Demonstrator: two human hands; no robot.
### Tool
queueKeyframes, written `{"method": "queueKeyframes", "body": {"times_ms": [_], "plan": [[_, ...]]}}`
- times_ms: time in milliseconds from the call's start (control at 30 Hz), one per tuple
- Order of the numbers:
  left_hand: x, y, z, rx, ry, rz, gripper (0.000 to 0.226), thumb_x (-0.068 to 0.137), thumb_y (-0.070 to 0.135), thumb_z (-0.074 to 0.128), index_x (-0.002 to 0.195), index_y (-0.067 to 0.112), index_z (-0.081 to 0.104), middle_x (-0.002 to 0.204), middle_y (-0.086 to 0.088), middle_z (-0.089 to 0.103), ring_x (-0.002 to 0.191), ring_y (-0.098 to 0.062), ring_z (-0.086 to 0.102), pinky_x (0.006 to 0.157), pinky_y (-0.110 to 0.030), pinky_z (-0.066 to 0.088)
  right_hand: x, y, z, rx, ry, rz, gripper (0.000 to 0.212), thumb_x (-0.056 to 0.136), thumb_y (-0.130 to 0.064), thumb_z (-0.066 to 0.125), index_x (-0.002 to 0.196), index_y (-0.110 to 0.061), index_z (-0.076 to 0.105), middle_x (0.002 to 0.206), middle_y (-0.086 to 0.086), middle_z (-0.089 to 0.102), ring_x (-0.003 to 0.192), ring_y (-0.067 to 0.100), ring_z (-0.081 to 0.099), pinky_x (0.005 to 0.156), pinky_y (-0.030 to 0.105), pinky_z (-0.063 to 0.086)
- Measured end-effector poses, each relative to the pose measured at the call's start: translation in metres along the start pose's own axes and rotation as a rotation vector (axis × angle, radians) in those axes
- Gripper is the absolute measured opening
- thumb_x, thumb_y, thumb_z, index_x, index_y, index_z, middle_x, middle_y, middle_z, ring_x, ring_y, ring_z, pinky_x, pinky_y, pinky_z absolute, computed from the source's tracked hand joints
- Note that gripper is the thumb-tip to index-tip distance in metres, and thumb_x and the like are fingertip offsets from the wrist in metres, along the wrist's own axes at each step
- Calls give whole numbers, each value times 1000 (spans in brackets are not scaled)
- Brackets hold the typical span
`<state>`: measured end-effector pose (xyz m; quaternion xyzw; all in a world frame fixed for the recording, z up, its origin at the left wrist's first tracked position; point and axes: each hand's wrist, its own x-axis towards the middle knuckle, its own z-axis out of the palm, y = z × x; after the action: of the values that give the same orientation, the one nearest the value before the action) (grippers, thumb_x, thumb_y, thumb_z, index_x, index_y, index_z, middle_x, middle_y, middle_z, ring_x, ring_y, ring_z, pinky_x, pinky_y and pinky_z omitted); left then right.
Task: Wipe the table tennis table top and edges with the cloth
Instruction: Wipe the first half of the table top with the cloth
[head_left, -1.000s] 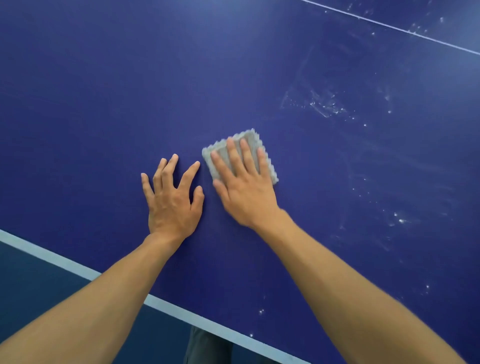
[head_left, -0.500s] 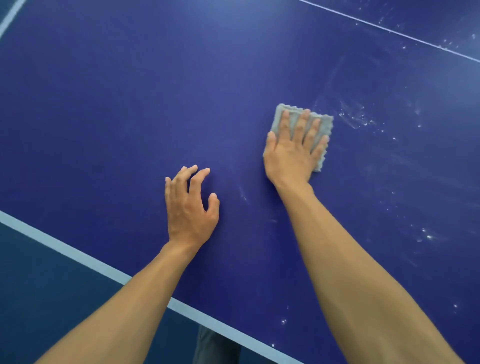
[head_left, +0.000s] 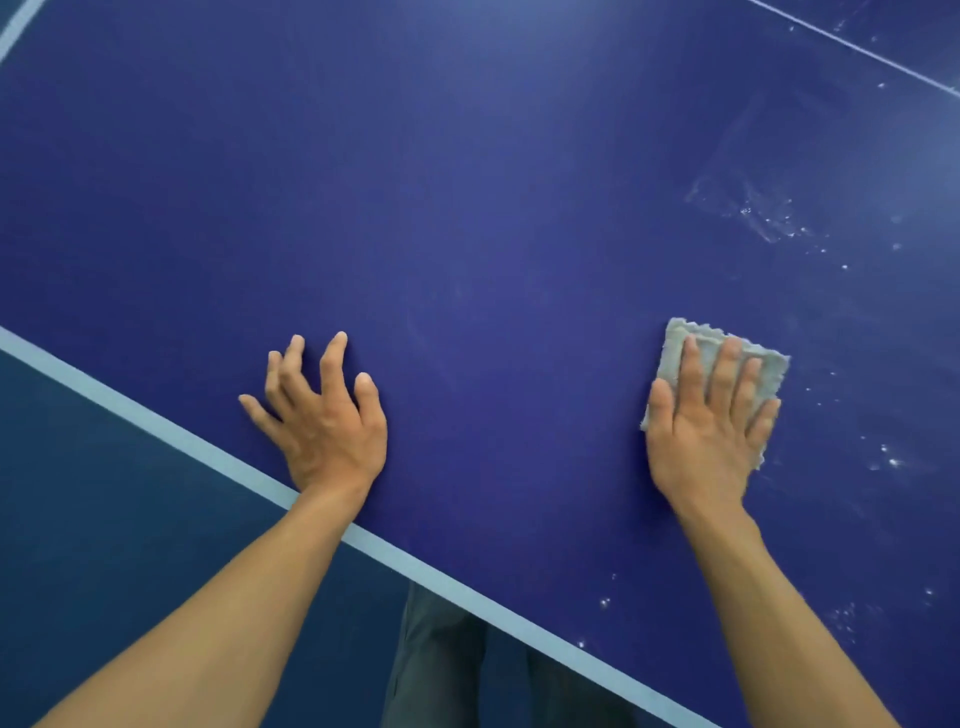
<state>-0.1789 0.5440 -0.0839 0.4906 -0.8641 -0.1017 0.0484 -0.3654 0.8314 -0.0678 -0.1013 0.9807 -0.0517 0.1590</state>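
Observation:
The blue table tennis table top (head_left: 493, 218) fills most of the view. A folded grey cloth (head_left: 680, 343) lies on it at the right, and my right hand (head_left: 709, 421) presses flat on the cloth with straight fingers. My left hand (head_left: 322, 410) rests on the bare table near the white edge line (head_left: 156, 423), fingers spread and slightly bent, holding nothing. White specks and smears (head_left: 769, 218) mark the surface to the right of and beyond the cloth.
The table's near edge runs diagonally from left to lower right. Below it are a dark blue floor (head_left: 104, 519) and my grey trouser legs (head_left: 441, 665). A thin white centre line (head_left: 852, 47) crosses the far right corner.
My right hand has slid the cloth to the right and back toward me across the table. My left hand stays planted on the table near the edge.

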Motion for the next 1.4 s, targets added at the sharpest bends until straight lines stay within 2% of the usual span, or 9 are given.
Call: {"method": "queueKeyframes", "body": {"times_ms": [100, 300, 367, 600, 667, 867, 1167, 1300, 1400], "plan": [[1, -4, 1, -3, -9, 3, 51, 101, 44, 37, 149, 29, 41, 161, -11, 29, 153, -38, 23, 119, -73, 9, -14, -48, 9, 38, 59, 101, 69, 103, -52, 15, 168, -31, 3, 175, 6, -11, 161, 31, -11, 125, 65, -3], [0, -6, 0, -9, -14, 21, 52, 101, 45, 34, 150, 29, 40, 161, -12, 29, 153, -39, 23, 119, -73, 9, -85, -118, 48, -61, -10, -799, 57, 109, -48, 35, 164, -34, 29, 174, 5, 16, 162, 31, 8, 125, 65, 15], [-1, -6, -1, -6, -18, 21, 52, 102, 45, 33, 151, 29, 39, 161, -12, 28, 153, -39, 22, 119, -73, 9, -77, -103, 45, -68, -20, -873, 55, 110, -49, 34, 163, -37, 31, 174, 2, 19, 162, 28, 10, 126, 62, 16], [0, -2, -1, -4, -17, 24, 49, 104, 39, 40, 152, 28, 40, 162, -13, 28, 153, -39, 22, 120, -73, 8, 49, -112, 2, 104, 40, 45, 62, 109, -48, 18, 167, -35, -1, 175, 4, -15, 160, 30, -17, 125, 62, -10], [-1, -2, -1, -18, -14, 19, 49, 104, 39, 40, 151, 28, 41, 162, -13, 29, 154, -38, 22, 121, -72, 8, 70, -158, 1, 162, 16, 91, 62, 110, -47, 17, 167, -33, -2, 174, 6, -19, 159, 32, -21, 124, 64, -14], [1, -7, -9, -247, 52, -23, 54, 100, 23, 48, 154, 26, 45, 158, -7, 41, 152, -32, 29, 123, -65, 4, -11, -213, 31, -126, -74, -833, 58, 110, -48, 23, 166, -36, 19, 176, 4, 5, 162, 31, -1, 126, 62, -2], [0, -13, -13, -242, 41, 53, 42, 100, 5, 52, 138, 17, 64, 156, -14, 44, 150, -40, 32, 123, -66, 6, -129, -87, 60, -201, -134, -1241, 58, 109, -51, 36, 165, -39, 24, 176, 1, 8, 162, 29, 5, 127, 60, 10], [0, -13, -14, -208, 33, 71, 43, 99, 6, 52, 139, 18, 63, 156, -16, 44, 149, -42, 33, 122, -69, 8, -67, -85, 35, -145, -8, -816, 56, 108, -47, 33, 162, -35, 28, 172, 6, 23, 160, 33, 18, 124, 65, 19], [0, -16, -13, -188, 41, 84, 43, 100, 8, 51, 140, 19, 61, 156, -16, 44, 149, -42, 33, 121, -69, 9, -19, -84, 19, -76, -28, -348, 60, 109, -49, 19, 165, -37, 3, 176, 1, -5, 162, 27, -8, 128, 58, -7]]}}
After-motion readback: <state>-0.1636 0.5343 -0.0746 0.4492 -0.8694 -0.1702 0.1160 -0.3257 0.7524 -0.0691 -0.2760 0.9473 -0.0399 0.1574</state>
